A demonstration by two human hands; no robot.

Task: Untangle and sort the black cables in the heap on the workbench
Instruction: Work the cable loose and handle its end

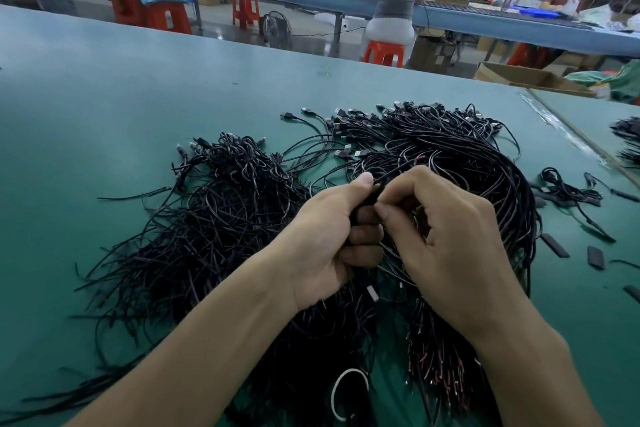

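Over the heap (225, 218) by the bench's (104, 114) near edge: left hand (332, 236) clamps a cable bundle (377, 191) pointing toward the far edge; right hand (446, 239) pinches the bundle's upper end.

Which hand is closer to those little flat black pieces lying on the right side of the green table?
Right. The right hand pinches cables to the left of the flat black pieces; the left hand grips cables farther left, beyond the right hand.

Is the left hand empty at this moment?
No, the left hand has its fingers curled round a bunch of black cables over the heap.
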